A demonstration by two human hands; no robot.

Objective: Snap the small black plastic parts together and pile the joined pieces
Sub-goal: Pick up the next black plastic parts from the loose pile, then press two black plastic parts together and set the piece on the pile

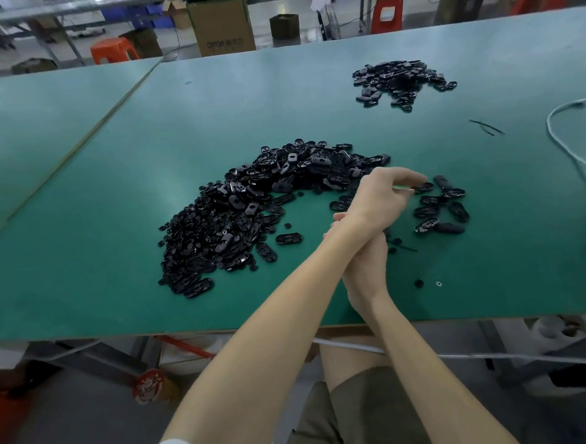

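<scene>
A big heap of loose black plastic parts [249, 207] curves across the middle of the green table [109, 164]. Just to its right lies a small group of black oval pieces [438, 209]. My arms are crossed. My left hand [382, 195] reaches over to the right, and its thumb and fingertips pinch one black oval part [424, 187] at the edge of that group. My right hand [366, 262] lies beneath my left wrist. Its fingers are mostly hidden, so I cannot tell whether it holds anything.
A second pile of black pieces [399, 81] sits at the far right of the table. A white cable [575, 156] loops along the right edge, with a thin black strip [486, 127] nearby. A small black disc [418, 283] and a tiny ring [438, 284] lie near the front edge.
</scene>
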